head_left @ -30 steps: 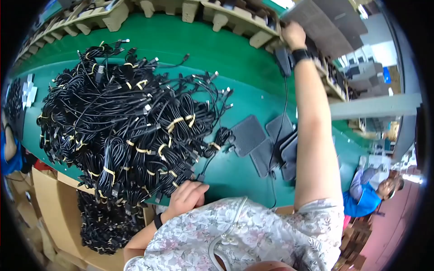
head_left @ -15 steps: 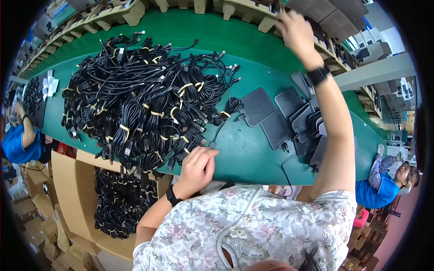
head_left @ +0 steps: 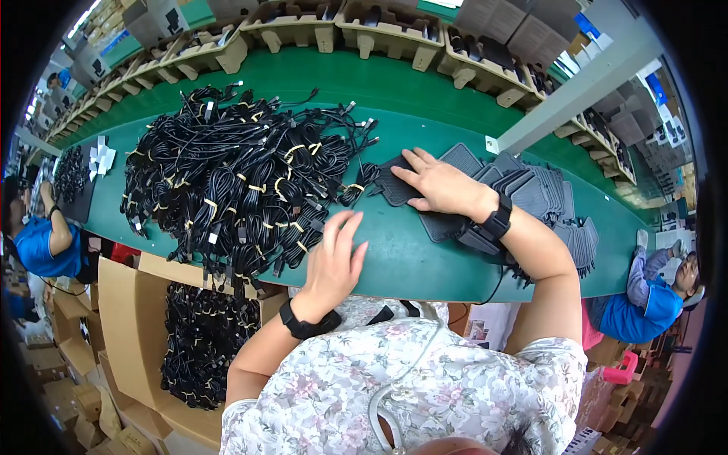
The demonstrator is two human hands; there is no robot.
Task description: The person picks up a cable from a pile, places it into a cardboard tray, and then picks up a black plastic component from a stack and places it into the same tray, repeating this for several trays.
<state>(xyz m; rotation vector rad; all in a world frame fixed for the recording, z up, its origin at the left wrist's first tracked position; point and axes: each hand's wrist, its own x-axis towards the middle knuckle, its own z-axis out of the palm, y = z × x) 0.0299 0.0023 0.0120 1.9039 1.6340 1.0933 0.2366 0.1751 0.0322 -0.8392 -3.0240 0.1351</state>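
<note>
My right hand [head_left: 444, 186] lies over a dark grey, flat rectangular pad [head_left: 390, 184], fingers stretched out across its right side. Beneath and beyond that hand are more grey textured pads [head_left: 461, 158], with overlapping stacks [head_left: 550, 189] of them to the right. My left hand [head_left: 334, 258] hovers near the table's front edge, fingers apart and nothing in them. Just left of it spreads a big heap of black cables [head_left: 235, 182], coiled and tied with pale bands. One small coiled cable [head_left: 365, 180] sits beside the left end of the pad, seemingly joined to it.
An open cardboard box [head_left: 125, 326] of bundled black cables stands below the table [head_left: 394, 262] at left. Tan trays [head_left: 390, 42] line the shelf behind, and a grey post [head_left: 576, 83] rises at the back right. Co-workers in blue sit at left [head_left: 49, 246] and right [head_left: 648, 311].
My right hand has come down from the trays at the back onto the grey pads. My left hand has lifted off the cables' edge and its fingers have spread. The view has shifted.
</note>
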